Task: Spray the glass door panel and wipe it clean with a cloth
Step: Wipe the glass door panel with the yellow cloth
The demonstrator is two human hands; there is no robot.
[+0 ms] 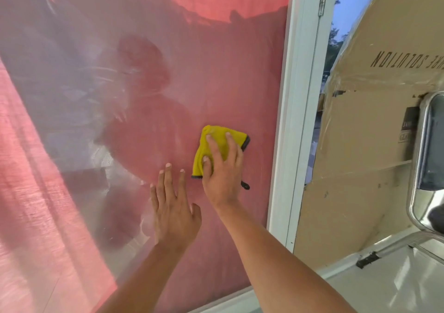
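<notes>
The wiping step is judged to be in hand: no spray bottle is seen, and the glass door panel (101,77) is already marked with cloudy streaks and smears across its middle and left. The panel fills most of the view, and a pink-red curtain (31,192) is seen through it, with a dim reflection of a person laid over the glass. The panel is bounded on the right by a white door frame (295,125), where a hinge is fixed near the top. Beyond the frame, flattened cardboard (355,168) with printed lettering is propped, and a shiny metal object (425,159) is glimpsed at the far right edge above a pale floor.

The yellow cloth (217,142), folded and edged in grey, is pressed against the lower right part of the glass by the right hand (223,171); its fingers are spread flat over the cloth rather than curled round it. The left hand (174,207) is laid open on the glass just beside it, holding nothing, fingers extended.

For the next move, firm strokes toward the streaked area on the left are judged to be called for, with pressure kept even so that no fresh smears are left.
</notes>
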